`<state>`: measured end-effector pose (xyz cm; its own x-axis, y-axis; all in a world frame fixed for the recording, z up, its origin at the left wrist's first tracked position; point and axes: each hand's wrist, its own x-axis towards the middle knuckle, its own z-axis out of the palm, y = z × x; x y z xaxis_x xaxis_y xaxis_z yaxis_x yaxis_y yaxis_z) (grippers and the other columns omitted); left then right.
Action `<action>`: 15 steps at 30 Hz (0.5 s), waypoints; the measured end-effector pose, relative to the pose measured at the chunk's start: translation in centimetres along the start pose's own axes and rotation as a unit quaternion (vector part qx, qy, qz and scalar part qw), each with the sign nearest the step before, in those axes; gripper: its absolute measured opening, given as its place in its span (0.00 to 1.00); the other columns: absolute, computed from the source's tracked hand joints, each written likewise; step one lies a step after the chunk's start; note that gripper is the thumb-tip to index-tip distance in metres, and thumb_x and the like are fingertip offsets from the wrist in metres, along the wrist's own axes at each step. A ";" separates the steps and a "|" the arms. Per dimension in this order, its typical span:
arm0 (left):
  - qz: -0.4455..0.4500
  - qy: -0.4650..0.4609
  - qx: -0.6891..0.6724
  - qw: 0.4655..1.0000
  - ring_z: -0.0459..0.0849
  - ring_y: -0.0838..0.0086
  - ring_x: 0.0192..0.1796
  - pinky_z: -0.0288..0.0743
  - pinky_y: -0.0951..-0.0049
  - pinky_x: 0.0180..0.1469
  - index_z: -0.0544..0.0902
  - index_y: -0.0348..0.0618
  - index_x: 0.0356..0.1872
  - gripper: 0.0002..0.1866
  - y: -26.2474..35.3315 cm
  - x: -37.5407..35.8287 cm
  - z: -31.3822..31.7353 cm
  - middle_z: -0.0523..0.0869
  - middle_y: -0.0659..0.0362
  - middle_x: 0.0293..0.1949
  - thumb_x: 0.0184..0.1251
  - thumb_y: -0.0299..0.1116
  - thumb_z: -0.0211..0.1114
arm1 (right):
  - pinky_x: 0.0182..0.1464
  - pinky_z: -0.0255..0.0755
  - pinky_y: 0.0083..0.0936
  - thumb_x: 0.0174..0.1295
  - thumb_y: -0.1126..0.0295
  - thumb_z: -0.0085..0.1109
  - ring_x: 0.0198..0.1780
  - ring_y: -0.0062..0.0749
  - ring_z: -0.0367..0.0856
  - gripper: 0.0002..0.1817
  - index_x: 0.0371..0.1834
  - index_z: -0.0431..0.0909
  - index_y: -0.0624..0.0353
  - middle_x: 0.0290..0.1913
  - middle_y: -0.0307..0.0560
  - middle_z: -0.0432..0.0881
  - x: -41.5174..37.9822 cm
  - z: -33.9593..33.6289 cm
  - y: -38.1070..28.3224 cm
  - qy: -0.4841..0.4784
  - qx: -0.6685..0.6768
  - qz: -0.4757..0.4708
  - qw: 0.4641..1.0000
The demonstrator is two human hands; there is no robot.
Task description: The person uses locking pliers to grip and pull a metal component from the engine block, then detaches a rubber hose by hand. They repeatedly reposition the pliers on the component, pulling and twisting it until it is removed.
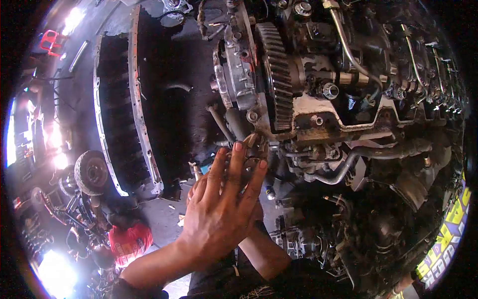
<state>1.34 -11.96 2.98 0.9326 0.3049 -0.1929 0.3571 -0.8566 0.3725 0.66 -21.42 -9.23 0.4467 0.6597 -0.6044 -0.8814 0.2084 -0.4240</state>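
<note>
My left hand (221,202) reaches up from the lower left, its back toward me and its fingers stretched out and apart. Its fingertips lie against a dark, greasy metal part (255,145) at the lower front corner of a large opened engine (318,127). Crossing beneath it from the right comes my right forearm (266,254). My right hand (258,213) is mostly covered by the left one, so its fingers and anything in them are hidden. Just above the hands, a big helical gear (275,74) stands exposed beside a metal housing (242,70).
A bent metal pipe (348,167) runs along the engine's lower side. Two long rails (139,99) stand at the left. Farther off are a wheel (91,173), a person in a red shirt (130,244) and a red plastic item (50,42). More greasy machinery (303,241) lies lower right.
</note>
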 end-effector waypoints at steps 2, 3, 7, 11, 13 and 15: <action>-0.001 0.008 -0.001 1.000 0.70 0.40 0.67 0.75 0.51 0.60 0.73 0.49 0.67 0.35 0.1 0.0 0.2 0.66 0.35 0.70 0.54 0.37 0.69 | 0.65 0.68 0.33 0.67 0.63 0.60 0.64 0.35 0.74 0.26 0.66 0.69 0.60 0.64 0.47 0.74 0.0 -0.1 0.0 -0.001 -0.002 0.002 1.000; -0.004 0.005 -0.009 1.000 0.70 0.40 0.67 0.74 0.51 0.60 0.74 0.49 0.67 0.35 0.1 0.0 0.2 0.65 0.35 0.70 0.55 0.37 0.70 | 0.65 0.68 0.33 0.67 0.63 0.60 0.64 0.35 0.74 0.26 0.66 0.69 0.60 0.64 0.47 0.74 -0.1 -0.2 0.0 -0.001 -0.003 0.002 1.000; -0.013 0.000 -0.022 1.000 0.69 0.39 0.67 0.73 0.51 0.63 0.74 0.48 0.67 0.34 0.3 0.1 0.0 0.65 0.35 0.70 0.55 0.37 0.70 | 0.65 0.68 0.33 0.67 0.63 0.60 0.64 0.35 0.74 0.26 0.65 0.69 0.61 0.64 0.47 0.74 -0.1 -0.3 0.0 -0.003 -0.006 0.004 1.000; -0.014 -0.006 -0.017 1.000 0.69 0.40 0.68 0.73 0.52 0.63 0.74 0.48 0.67 0.34 0.3 0.1 -0.2 0.65 0.35 0.70 0.56 0.37 0.70 | 0.64 0.68 0.32 0.67 0.63 0.60 0.63 0.34 0.74 0.25 0.65 0.70 0.61 0.63 0.47 0.74 -0.2 -0.4 0.1 -0.003 -0.010 0.007 1.000; -0.015 -0.010 -0.020 1.000 0.69 0.40 0.68 0.73 0.52 0.63 0.74 0.49 0.67 0.34 0.3 0.0 -0.3 0.64 0.35 0.70 0.56 0.37 0.70 | 0.64 0.68 0.32 0.67 0.62 0.60 0.63 0.34 0.74 0.25 0.65 0.70 0.61 0.63 0.47 0.75 -0.3 -0.5 0.2 -0.002 -0.013 0.007 1.000; -0.020 -0.008 -0.025 0.999 0.69 0.41 0.69 0.73 0.52 0.63 0.73 0.49 0.68 0.34 0.4 0.1 -0.3 0.64 0.35 0.71 0.56 0.37 0.70 | 0.64 0.68 0.32 0.67 0.62 0.60 0.63 0.34 0.74 0.25 0.65 0.70 0.61 0.63 0.47 0.75 -0.6 -0.7 0.2 -0.001 -0.020 0.008 1.000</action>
<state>1.56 -12.18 3.35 0.9170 0.3307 -0.2229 0.3959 -0.8217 0.4099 0.35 -22.29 -9.45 0.4328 0.6634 -0.6104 -0.8815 0.1698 -0.4406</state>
